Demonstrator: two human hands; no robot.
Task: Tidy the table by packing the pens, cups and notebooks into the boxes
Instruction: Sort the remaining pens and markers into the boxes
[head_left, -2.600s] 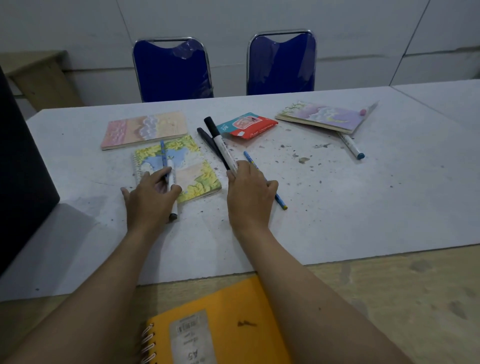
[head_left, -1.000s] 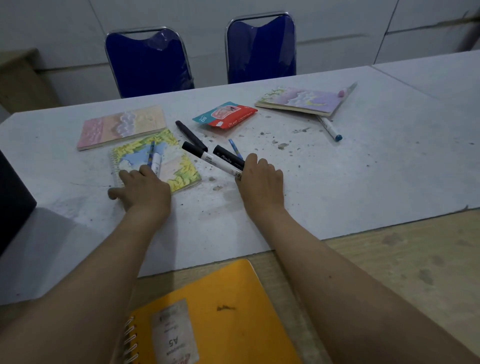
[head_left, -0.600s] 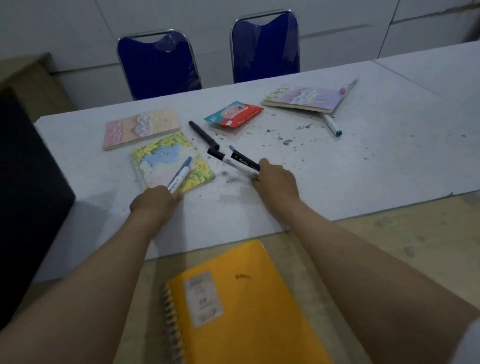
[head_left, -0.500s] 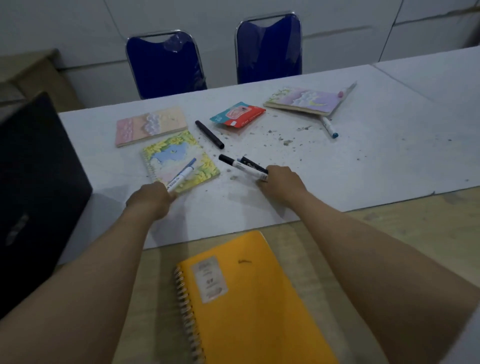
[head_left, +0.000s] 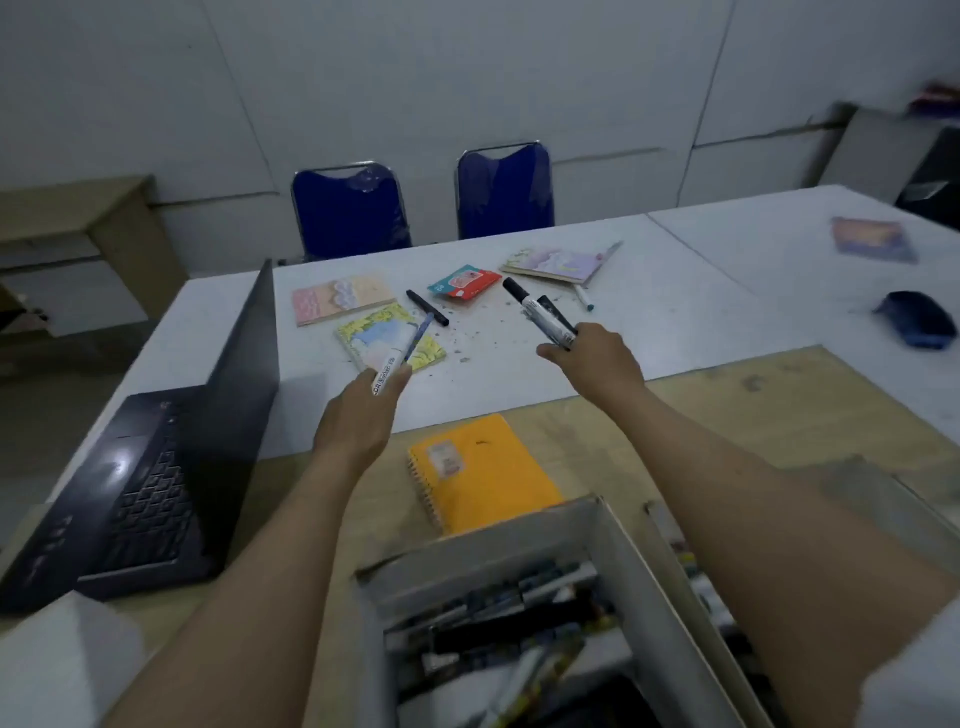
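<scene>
my left hand (head_left: 358, 410) grasps a white marker (head_left: 388, 372), label partly legible as "marker", plus a blue pen (head_left: 418, 336), centre frame. my right hand (head_left: 597, 358) clenches two black-capped markers (head_left: 540, 314), their print unreadable. the box (head_left: 613, 540) of pens sits bottom centre.

Bare forearms, no watch or rings seen; white short sleeve edges at shoulders.

Single head-worn view, wide-angle, looking forward and down from above the near edge of the counter (head_left: 701, 332). Both forearms reach away from the lens; hands sit mid-frame. An open box (head_left: 613, 540) is close under the camera at bottom; two blue chairs (head_left: 353, 213) and the wall lie far, at top.
</scene>
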